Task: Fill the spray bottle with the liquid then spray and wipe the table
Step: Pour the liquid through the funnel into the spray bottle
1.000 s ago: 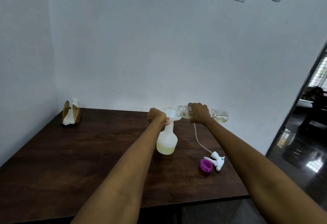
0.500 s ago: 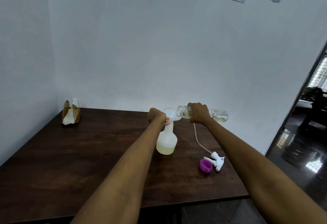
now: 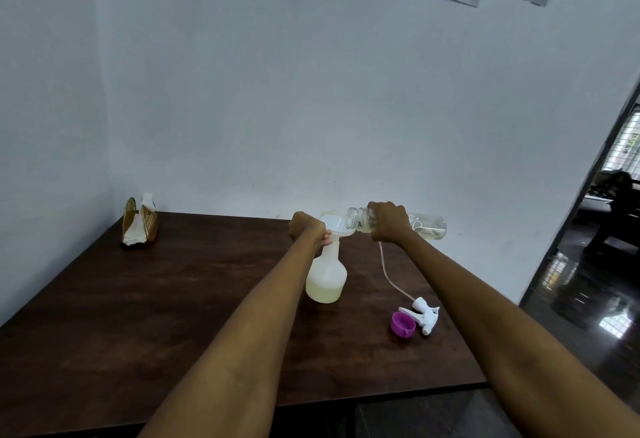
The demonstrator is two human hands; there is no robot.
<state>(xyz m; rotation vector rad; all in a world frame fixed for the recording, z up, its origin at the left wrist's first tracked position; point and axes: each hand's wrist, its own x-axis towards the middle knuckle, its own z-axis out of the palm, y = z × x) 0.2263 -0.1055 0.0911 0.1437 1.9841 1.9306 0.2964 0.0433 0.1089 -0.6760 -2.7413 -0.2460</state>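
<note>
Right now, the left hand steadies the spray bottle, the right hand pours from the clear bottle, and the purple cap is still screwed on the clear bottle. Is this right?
Not quite. In the head view the purple cap lies on the table, beside the spray head. The clear bottle has an open mouth. The left hand steadies the spray bottle; the right hand pours.

The spray bottle (image 3: 326,273), translucent white, stands upright on the dark wooden table (image 3: 173,299), holding pale yellow liquid in its base, with a white funnel (image 3: 335,224) seated in its neck. The clear bottle (image 3: 398,224) lies near horizontal above, mouth at the funnel rim. The white trigger sprayer head (image 3: 424,314) with dip tube lies on the table beside a purple cap (image 3: 402,324).
</note>
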